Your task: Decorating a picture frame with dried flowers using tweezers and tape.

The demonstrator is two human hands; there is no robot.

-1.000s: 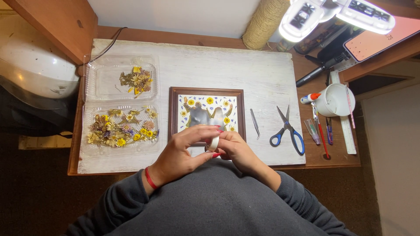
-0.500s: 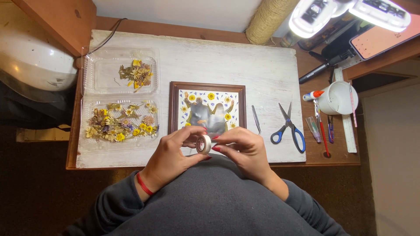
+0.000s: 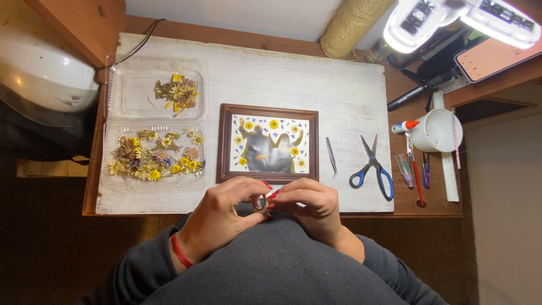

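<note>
Your two hands meet just below the frame (image 3: 269,143), at the near edge of the surface (image 3: 350,96), and between them sits a small tape roll (image 3: 260,201). The left hand (image 3: 223,217) cups the roll from the left, thumb and fingers closed around its rim. The right hand (image 3: 307,206) comes in from the right, fingertips pinched at the roll's edge; whether they have caught a loose end of tape is too small to tell. So each grip is clenched on the roll, the left carrying it, the right working at it.

The roll stands on edge with its open hole facing up toward you, so its axis points at the camera, not along the surface. It lies between the hands, touching both, slightly nearer the left palm.

Relative to the frame: the tweezers (image 3: 331,156) lie just to its right, long axis running away from you, and the scissors (image 3: 372,168) lie beyond them, handles toward you. To the frame's left are two clear trays, the nearer tray (image 3: 155,158) full of dried flowers, the farther tray (image 3: 155,90) holding a smaller heap. Your right hand is the nearer one to the tweezers and scissors; the left is nearer the trays.
</note>
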